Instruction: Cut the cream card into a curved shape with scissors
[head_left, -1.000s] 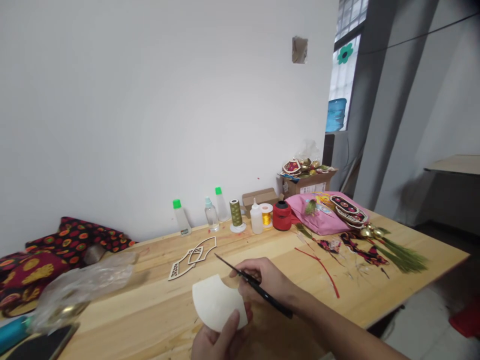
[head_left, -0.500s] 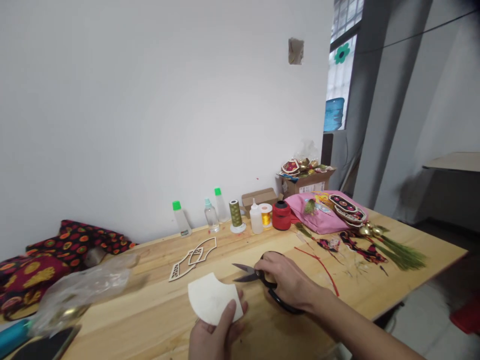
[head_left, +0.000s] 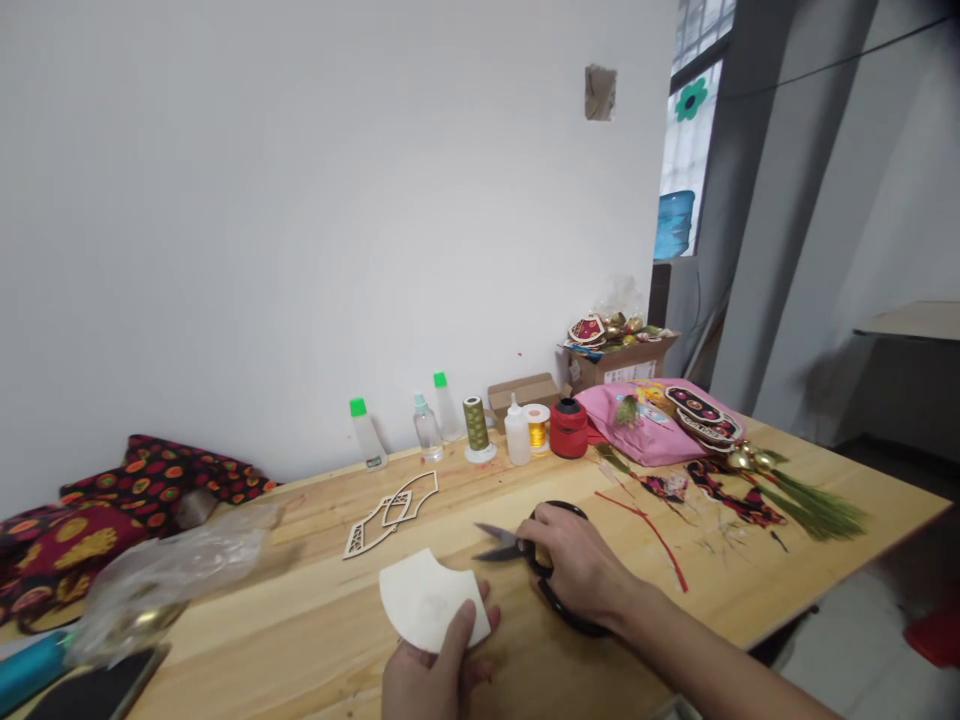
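My left hand [head_left: 435, 675] pinches a white curved piece of card or foam [head_left: 427, 600] by its near edge, thumb on top, just above the wooden table [head_left: 315, 620]. My right hand [head_left: 581, 565] lies over the black handles of a pair of scissors [head_left: 525, 550] resting on the table, blades slightly apart and pointing left toward the white piece. The fingers curl around the handles. A pale cut-out wooden template [head_left: 390, 510] lies flat beyond the white piece.
Along the wall stand green-capped bottles [head_left: 367, 435], a green thread spool [head_left: 475, 427], a glue bottle [head_left: 517, 435], gold thread [head_left: 535, 430] and a red spool [head_left: 568, 428]. Pink cloth [head_left: 652, 430], ornaments and green tassels [head_left: 810, 505] lie right. Patterned fabric [head_left: 112, 500] and a plastic bag [head_left: 172, 570] lie left.
My right hand lowered the scissors from raised above the white piece to the table surface, turning them flat. The left hand kept holding the white piece, shifting only slightly.
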